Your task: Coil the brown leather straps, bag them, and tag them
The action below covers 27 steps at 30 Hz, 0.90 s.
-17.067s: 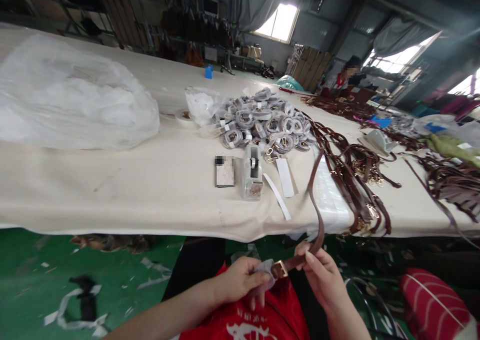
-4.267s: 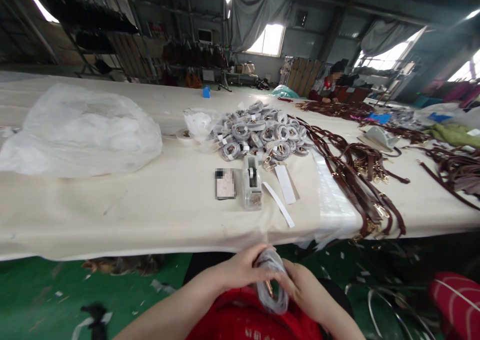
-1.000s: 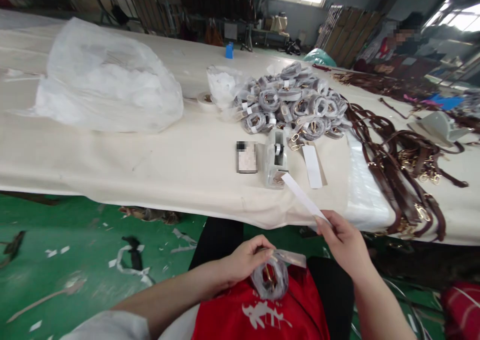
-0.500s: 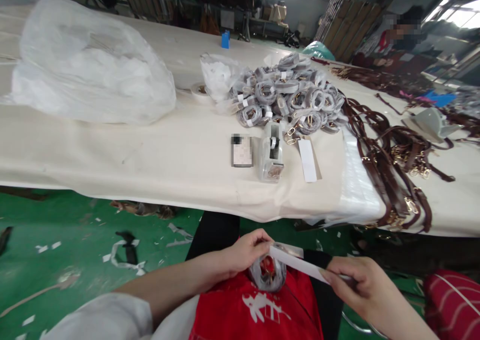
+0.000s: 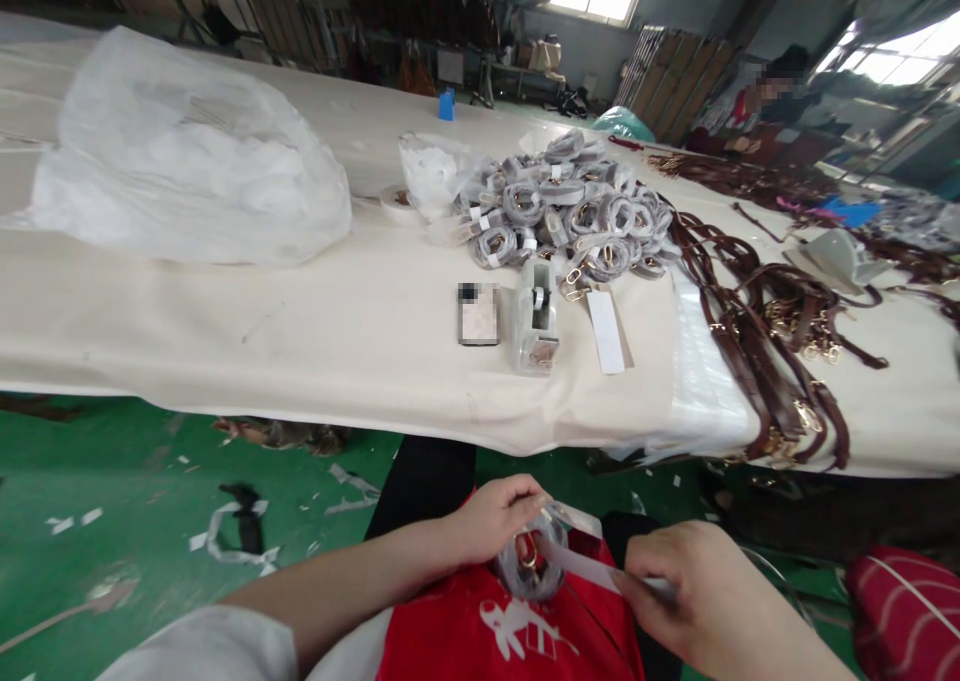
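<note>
Over the red apron (image 5: pixel 450 626), my left hand (image 5: pixel 501 521) grips a coiled strap in clear wrapping (image 5: pixel 534 561), with a gold clasp showing in its middle. My right hand (image 5: pixel 686 586) is closed on the far end of a white strip (image 5: pixel 585 565), which stretches across to the coil. A second pale piece (image 5: pixel 576 519) juts from the top of the coil beside my left fingers. On the table in front stand a tape dispenser (image 5: pixel 537 326) and, right of it, a white card (image 5: pixel 606 333).
A pile of wrapped coils (image 5: pixel 577 201) lies on the cream table (image 5: pixel 360 361). Brown straps (image 5: pixel 757 361) cover its right side, a large plastic bag (image 5: pixel 202 171) its left. A small pale object (image 5: pixel 478 316) sits left of the dispenser. A person (image 5: pixel 772 96) is at the back right.
My right hand has moved a little left and down, closer to the coil, and the strip now passes lower across it. The whole view has shifted slightly.
</note>
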Available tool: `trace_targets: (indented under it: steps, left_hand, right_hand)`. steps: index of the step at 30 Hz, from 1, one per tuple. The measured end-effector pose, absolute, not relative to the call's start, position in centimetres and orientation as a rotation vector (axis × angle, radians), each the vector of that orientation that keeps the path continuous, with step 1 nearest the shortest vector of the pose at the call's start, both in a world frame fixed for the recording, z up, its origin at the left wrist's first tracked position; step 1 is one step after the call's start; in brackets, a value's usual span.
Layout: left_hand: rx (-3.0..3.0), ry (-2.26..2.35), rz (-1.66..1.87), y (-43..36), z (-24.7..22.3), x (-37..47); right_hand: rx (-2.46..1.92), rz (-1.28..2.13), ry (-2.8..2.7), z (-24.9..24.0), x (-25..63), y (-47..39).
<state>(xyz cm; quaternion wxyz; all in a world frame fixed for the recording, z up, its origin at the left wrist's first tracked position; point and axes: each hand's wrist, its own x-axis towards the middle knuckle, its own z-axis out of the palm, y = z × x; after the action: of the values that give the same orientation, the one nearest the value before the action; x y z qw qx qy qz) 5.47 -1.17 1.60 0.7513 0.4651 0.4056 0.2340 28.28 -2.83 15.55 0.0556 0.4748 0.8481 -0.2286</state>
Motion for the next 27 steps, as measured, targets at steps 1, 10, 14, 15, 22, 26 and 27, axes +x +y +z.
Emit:
trace_targets:
  steps: [1, 10, 14, 15, 22, 26, 27]
  left_hand:
    - [1.034, 0.882, 0.496, -1.2, 1.7, 5.5]
    - [1.359, 0.826, 0.582, -0.6, 3.1, 5.1]
    - [1.474, 0.879, 0.586, -0.6, 3.1, 4.8]
    - [1.513, 0.902, 0.584, -0.7, 3.2, 4.7]
    - [1.783, 0.812, 0.588, -0.7, 5.4, 4.9]
    - [1.861, 0.79, 0.606, -0.8, 5.7, 5.5]
    - [1.87, 0.81, 0.607, -0.8, 5.5, 5.7]
  right_hand:
    - [1.43, -0.667, 2.587, 15.5, 27.7, -2.8]
    - [1.311, -0.417, 2.656, 12.1, 23.0, -1.3]
    - [1.389, -0.775, 2.644, 13.3, 24.0, -1.1]
    - [1.416, -0.893, 2.62, 13.7, 24.4, -1.1]
    - [1.841, -1.264, 2.536, 12.5, 25.6, -0.8]
    - [2.066, -1.455, 2.495, 9.4, 25.7, -0.6]
    - [2.129, -1.567, 2.442, 8.6, 25.7, -0.7]
